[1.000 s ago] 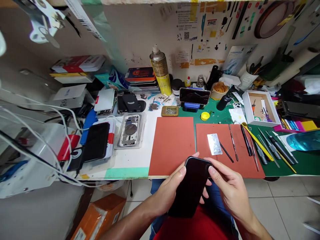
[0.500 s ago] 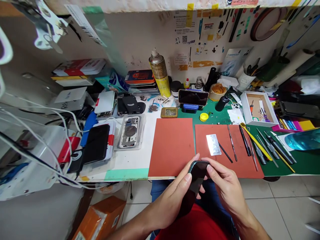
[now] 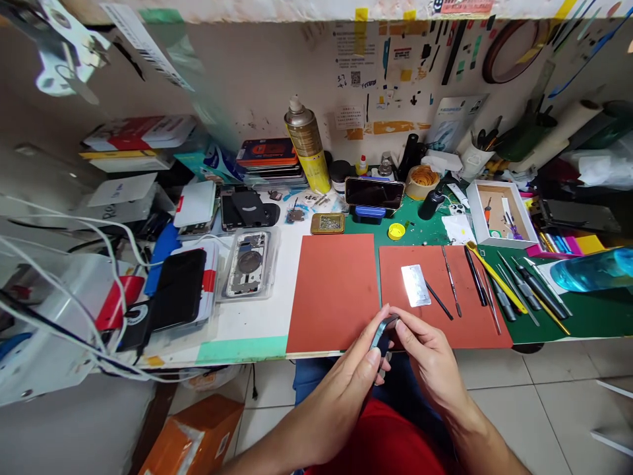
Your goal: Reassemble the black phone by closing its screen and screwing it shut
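Observation:
A dark smartphone point(image 3: 382, 332) is turned almost edge-on between my hands, just in front of the bench edge, and its face is hidden. My left hand point(image 3: 346, 382) grips its lower part. My right hand point(image 3: 428, 356) pinches its top edge with thumb and fingers. Directly beyond my fingers lies a red-orange silicone mat point(image 3: 445, 323) bearing a foil packet point(image 3: 415, 285), a metal pick point(image 3: 451, 280) and a thin black tool point(image 3: 438, 300). A second mat point(image 3: 331, 293) lies to the left.
Left of the mats, an opened phone housing point(image 3: 246, 264) sits in a clear tray, near a black phone point(image 3: 179, 289). Another phone point(image 3: 374, 192) stands on a blue holder at the back. Several screwdrivers and tweezers point(image 3: 524, 290) lie on a green mat at right.
The smartphone has turned from showing its dark face to nearly edge-on, and it sits higher between my hands. The whole bench has shifted slightly left in view.

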A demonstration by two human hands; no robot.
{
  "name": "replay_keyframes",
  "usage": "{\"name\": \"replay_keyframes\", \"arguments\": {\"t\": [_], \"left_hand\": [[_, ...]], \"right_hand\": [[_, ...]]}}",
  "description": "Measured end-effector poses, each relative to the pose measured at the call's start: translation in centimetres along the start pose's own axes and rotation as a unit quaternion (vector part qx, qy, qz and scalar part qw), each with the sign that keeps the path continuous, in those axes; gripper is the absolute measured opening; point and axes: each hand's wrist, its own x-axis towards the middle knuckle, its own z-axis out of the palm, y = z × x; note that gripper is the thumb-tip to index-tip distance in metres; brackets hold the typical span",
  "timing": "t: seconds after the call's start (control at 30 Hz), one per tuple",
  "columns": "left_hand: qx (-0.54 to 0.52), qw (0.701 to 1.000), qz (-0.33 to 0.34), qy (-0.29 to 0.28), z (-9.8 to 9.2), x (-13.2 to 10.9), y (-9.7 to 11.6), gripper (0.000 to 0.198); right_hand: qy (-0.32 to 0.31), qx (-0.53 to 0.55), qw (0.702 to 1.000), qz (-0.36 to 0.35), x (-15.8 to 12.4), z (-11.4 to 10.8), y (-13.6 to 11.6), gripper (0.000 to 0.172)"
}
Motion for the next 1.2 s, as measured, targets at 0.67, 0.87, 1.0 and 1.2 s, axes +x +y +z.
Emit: {"name": "replay_keyframes", "arguments": {"t": [0.67, 0.87, 1.0, 1.2], "left_hand": [[0.062, 0.998, 0.000, 0.000, 0.2, 0.4, 0.6, 0.080], [0.063, 0.998, 0.005, 0.002, 0.2, 0.4, 0.7, 0.081], [0.064, 0.998, 0.007, 0.007, 0.2, 0.4, 0.7, 0.081], [0.023, 1.000, -0.002, 0.013, -0.1, 0.5, -0.3, 0.074]], "right_hand": [[-0.012, 0.034, 0.999, 0.036, 0.2, -0.1, 0.8, 0.051], [-0.011, 0.037, 0.999, 0.029, 0.3, 0.0, 0.9, 0.052], [-0.023, 0.053, 0.997, 0.044, 0.2, 0.0, 1.0, 0.058], [-0.020, 0.056, 0.997, 0.046, 0.1, 0.0, 0.8, 0.057]]}}
